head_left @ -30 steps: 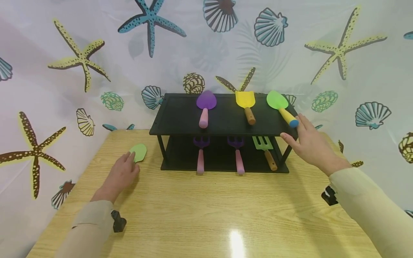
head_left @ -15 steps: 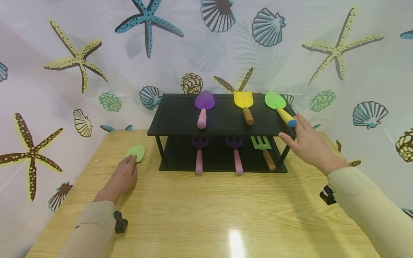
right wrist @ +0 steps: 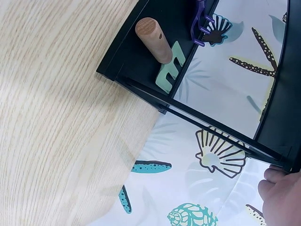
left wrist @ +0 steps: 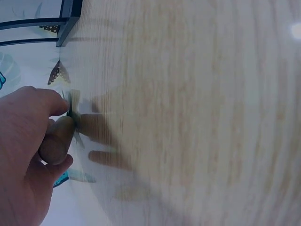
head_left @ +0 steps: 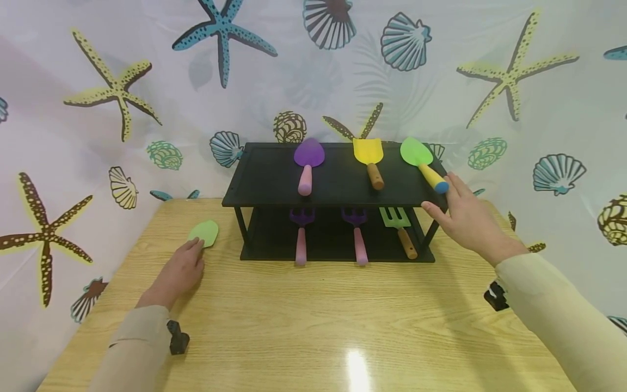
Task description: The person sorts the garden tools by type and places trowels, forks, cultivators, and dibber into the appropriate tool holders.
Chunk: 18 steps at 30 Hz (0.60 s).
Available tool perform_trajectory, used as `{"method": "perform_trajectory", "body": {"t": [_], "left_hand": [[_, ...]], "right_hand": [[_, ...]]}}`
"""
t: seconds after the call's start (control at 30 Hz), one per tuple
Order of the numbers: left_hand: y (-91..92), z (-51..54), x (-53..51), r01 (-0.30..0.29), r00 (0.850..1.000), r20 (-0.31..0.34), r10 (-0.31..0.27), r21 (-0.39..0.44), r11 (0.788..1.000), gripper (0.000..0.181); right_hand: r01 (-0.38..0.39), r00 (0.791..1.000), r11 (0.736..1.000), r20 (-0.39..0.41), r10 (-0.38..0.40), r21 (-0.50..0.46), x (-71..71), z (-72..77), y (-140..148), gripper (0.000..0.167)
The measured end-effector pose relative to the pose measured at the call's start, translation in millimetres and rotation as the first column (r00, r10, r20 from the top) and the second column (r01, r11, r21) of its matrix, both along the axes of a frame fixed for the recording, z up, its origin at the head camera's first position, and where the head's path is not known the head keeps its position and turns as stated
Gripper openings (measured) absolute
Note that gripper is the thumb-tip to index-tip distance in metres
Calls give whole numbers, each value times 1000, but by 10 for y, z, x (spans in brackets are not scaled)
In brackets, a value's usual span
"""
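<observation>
My left hand (head_left: 180,268) is low over the table at the left, gripping a small trowel by its wooden handle (left wrist: 57,140). The trowel's rounded green blade (head_left: 204,233) points away toward the back wall. My right hand (head_left: 467,220) rests on the right front corner of a black two-tier rack (head_left: 269,177), fingers fairly straight along its end and thumb at the front edge. Beside those fingers lies a green trowel (head_left: 431,175) with a yellow and blue handle. A yellow shovel (head_left: 369,155) and a purple trowel (head_left: 308,155) with a pink handle also lie on top.
On the lower tier are two purple hand forks (head_left: 301,239) (head_left: 360,239) with pink handles and a green fork (head_left: 404,234) with a wooden handle. The wooden table (head_left: 294,321) stretches in front. A patterned cloth (head_left: 313,81) hangs behind.
The head view has shifted slightly, so the rack appears a little further left. My left fingers have drawn back slightly, showing more of the green blade. My right hand stays at the rack's corner.
</observation>
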<state>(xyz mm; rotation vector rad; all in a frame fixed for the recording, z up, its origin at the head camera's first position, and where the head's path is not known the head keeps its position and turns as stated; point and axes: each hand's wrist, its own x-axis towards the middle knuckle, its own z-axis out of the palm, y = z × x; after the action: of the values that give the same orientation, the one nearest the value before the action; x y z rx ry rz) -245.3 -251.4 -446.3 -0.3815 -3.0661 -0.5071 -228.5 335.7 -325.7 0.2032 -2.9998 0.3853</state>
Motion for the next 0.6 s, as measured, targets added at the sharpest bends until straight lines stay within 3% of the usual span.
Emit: {"method": "perform_trajectory", "body": {"t": [0.2, 0.4, 0.6], "left_hand": [[3, -37, -20, 32, 999, 21, -33, 20, 999, 46], [22, -68, -40, 29, 998, 55, -31, 35, 999, 47], [23, -95, -31, 20, 999, 33, -21, 22, 1000, 48]], "right_hand": [[0, 1000, 1000, 2, 0, 3, -6, -9, 2, 96], [1, 1000, 1000, 6, -1, 0, 3, -3, 0, 96], [1, 1000, 1000, 7, -1, 7, 9, 4, -1, 96]]}}
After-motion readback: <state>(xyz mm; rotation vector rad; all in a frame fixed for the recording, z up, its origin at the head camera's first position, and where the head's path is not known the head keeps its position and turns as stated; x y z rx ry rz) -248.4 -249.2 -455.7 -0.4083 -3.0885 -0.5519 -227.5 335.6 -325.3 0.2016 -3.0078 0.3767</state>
